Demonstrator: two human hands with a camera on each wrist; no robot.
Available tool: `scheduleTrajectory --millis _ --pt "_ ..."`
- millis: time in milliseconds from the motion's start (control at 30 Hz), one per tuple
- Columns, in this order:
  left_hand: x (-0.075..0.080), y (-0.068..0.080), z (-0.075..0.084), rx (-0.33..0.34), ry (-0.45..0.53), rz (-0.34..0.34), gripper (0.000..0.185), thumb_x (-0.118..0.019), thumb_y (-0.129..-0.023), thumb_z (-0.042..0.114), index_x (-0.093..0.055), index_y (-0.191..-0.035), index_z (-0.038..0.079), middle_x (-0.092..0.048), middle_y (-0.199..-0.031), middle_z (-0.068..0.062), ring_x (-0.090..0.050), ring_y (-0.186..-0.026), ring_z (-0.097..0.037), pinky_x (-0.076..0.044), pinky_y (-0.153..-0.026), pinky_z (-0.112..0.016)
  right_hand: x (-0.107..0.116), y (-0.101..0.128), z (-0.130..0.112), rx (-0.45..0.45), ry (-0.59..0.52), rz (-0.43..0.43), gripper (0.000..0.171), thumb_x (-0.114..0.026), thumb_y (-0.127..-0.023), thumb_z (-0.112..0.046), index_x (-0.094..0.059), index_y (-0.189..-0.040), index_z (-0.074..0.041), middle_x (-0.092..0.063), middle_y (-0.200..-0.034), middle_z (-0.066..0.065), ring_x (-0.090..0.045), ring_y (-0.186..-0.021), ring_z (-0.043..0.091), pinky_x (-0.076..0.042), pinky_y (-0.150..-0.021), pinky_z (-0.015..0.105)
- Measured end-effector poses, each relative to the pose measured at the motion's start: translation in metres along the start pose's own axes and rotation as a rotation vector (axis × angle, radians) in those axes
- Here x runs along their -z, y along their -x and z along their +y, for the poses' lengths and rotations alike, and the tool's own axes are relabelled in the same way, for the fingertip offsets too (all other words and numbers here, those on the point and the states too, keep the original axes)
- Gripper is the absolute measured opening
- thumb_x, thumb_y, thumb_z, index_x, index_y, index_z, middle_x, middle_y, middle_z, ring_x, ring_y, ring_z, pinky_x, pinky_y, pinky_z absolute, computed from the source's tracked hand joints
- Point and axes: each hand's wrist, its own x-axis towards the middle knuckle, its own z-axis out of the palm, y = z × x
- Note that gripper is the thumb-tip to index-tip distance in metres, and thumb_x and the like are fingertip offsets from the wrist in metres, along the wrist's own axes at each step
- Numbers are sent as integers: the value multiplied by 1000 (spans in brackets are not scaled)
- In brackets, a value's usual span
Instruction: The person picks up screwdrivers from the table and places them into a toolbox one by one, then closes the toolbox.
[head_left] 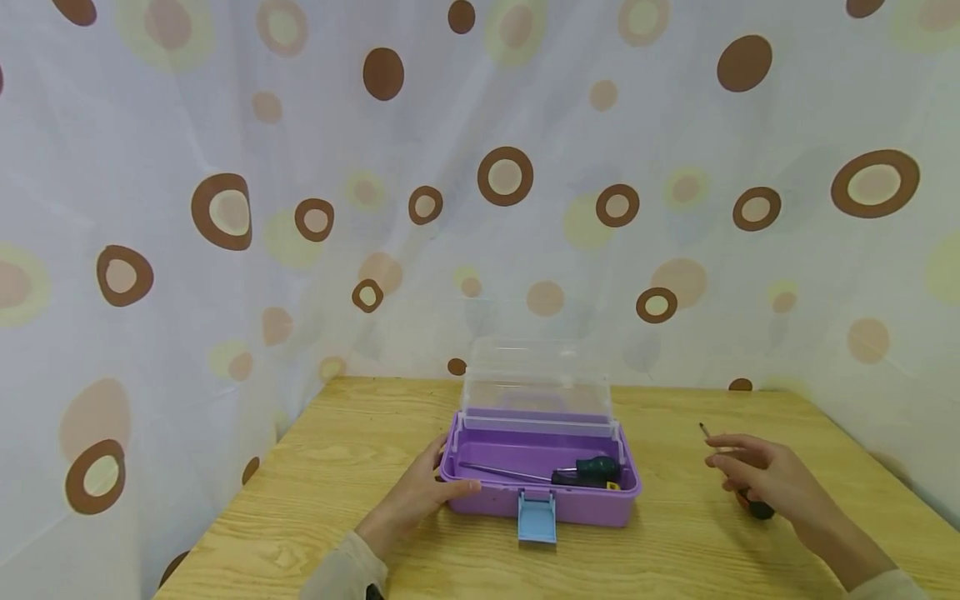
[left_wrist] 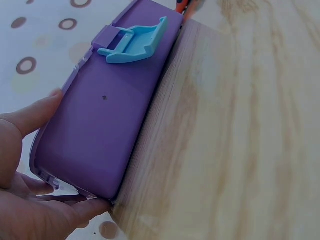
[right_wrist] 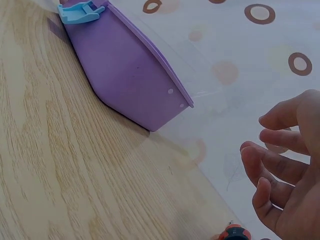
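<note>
A purple toolbox (head_left: 543,506) sits on the table, its clear lid (head_left: 536,375) raised. My left hand (head_left: 420,497) grips the left end, thumb over the front rim and fingers at the side, as the left wrist view (left_wrist: 45,165) also shows. Inside the box lie a screwdriver with a dark green handle (head_left: 597,467) and a long thin metal shaft (head_left: 502,472). My right hand (head_left: 772,482) hovers at the right, fingers loosely bent with nothing between them. Below it lies another screwdriver (head_left: 761,509), partly hidden; its red and black handle (right_wrist: 235,232) peeks into the right wrist view.
A light blue latch (head_left: 537,521) hangs down at the front of the box. A small yellow piece (head_left: 612,486) shows in its right front corner. The wooden table (head_left: 322,467) meets a spotted curtain (head_left: 420,325) behind and at both sides.
</note>
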Motion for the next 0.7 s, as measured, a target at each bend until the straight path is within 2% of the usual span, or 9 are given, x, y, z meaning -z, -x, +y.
scheduleTrajectory --millis 267,533,700 --pt "1 -1 -1 -11 29 -22 101 -81 -91 14 -13 -164 1 -30 -159 -33 -39 -141 -48 -40 -111 -52 2 3 3 -41 23 39 57 -61 -106 -31 -49 -147 7 -73 -107 1 -66 -85 21 -53 -67 33" --pt "1 -1 0 -9 28 -28 102 -81 -91 15 -13 -164 1 -29 -159 -33 -39 -142 -49 -40 -111 -53 6 3 9 -69 35 40 58 -60 -107 -32 -47 -148 8 -73 -112 1 -68 -89 20 -54 -69 34" --pt "1 -1 0 -10 22 -25 101 -81 -91 15 -13 -164 1 -28 -160 -33 -36 -143 -49 -39 -112 -54 9 2 13 -93 61 57 65 -60 -107 -35 -42 -151 9 -71 -122 10 -68 -89 19 -54 -69 33"
